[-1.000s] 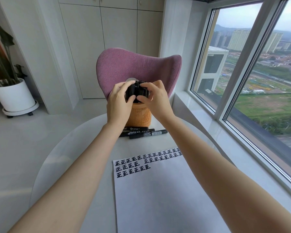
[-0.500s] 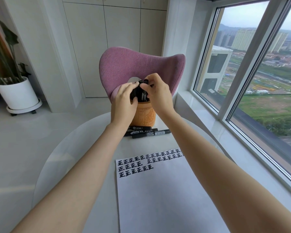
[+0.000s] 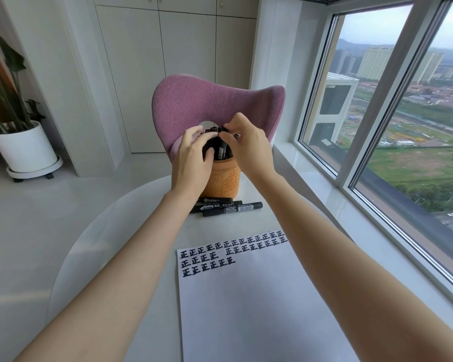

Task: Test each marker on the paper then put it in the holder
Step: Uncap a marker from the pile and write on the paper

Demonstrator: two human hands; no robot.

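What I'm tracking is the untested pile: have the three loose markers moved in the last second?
No. The markers lie side by side just in front of the holder, the same as before.

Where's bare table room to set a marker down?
Bare white tabletop left of the white paper sheet, plus a strip between it and the loose black markers. Crowded at the orange carved holder, under left hand and right hand.

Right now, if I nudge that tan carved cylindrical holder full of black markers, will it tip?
Probably top-heavy: the black markers stand above the rim of the tan carved cylindrical holder, so a high push might tip it. Pushed low, it likely slides on the white table.
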